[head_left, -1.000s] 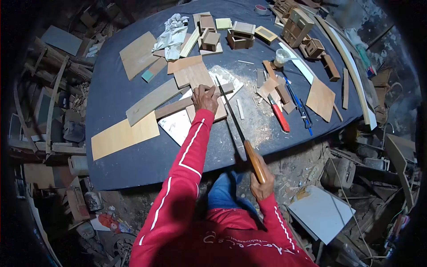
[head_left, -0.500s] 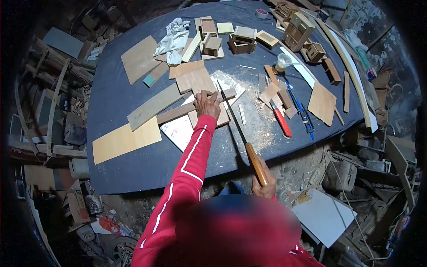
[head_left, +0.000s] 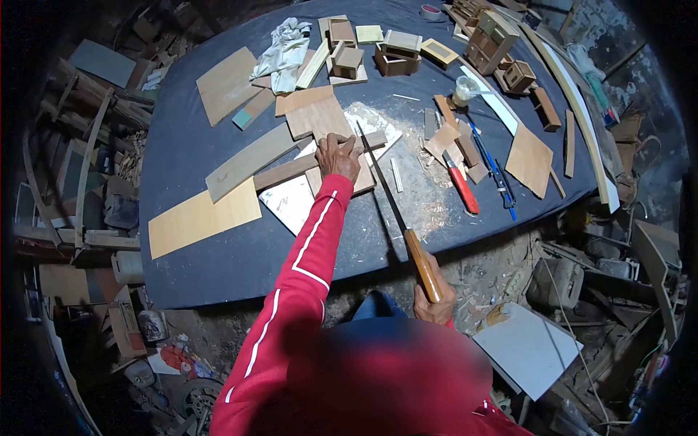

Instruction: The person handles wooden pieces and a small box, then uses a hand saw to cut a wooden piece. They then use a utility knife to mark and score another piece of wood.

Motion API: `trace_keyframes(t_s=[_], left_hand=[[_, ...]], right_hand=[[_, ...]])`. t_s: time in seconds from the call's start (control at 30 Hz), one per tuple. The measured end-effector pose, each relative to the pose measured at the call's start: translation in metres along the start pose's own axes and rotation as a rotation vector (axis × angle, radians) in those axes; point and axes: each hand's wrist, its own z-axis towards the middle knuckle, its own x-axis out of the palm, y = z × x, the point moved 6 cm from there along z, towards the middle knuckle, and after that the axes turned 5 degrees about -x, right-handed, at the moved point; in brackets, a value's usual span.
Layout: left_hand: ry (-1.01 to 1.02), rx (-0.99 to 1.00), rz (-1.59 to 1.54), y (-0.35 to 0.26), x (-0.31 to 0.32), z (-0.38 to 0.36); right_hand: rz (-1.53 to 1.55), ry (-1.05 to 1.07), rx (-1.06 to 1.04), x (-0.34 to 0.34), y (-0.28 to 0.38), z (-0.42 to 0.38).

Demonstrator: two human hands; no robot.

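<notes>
Brown wood lies beneath our left hand [head_left: 339, 158] at the centre of the frame: a narrow strip [head_left: 286, 171], set aslant across a flat board [head_left: 363, 178]. We judge that the hand bears down there to steady the strip, as its right end juts past the knuckles and the blade of the saw [head_left: 398, 211] crosses it just beside them. The board seems to serve as a raised rest, lifting the strip off the dark cloth [head_left: 211, 283].

Our left fingers are bent and close together, resting on top of the strip; whether they also pinch its sides we cannot tell. Right of centre, low in the frame, our right hand [head_left: 435, 299] is closed round the wooden handle [head_left: 422, 265], fingers curled with no gap that we can see. Gripping it well back presumably leaves the whole blade free, slanting toward the upper centre. A red-handled knife [head_left: 462, 190] lies apart, right of the saw, touched by neither hand.
</notes>
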Motion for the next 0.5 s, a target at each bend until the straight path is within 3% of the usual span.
trace_keyframes(t_s=[0.17,0.3,0.37,0.5], left_hand=[[-0.007,0.005,-0.004,0.000,0.000,0.000],[-0.008,0.004,-0.029,-0.003,0.001,0.001],[-0.007,-0.003,-0.026,-0.001,0.000,0.002],[-0.006,0.004,-0.040,-0.002,-0.002,0.001]], right_hand=[[0.028,-0.033,-0.072,0.040,-0.016,0.073],[-0.005,-0.094,-0.199,0.019,-0.008,0.043],[-0.001,-0.104,-0.168,0.000,-0.005,0.003],[-0.053,-0.022,-0.026,0.000,-0.002,0.008]])
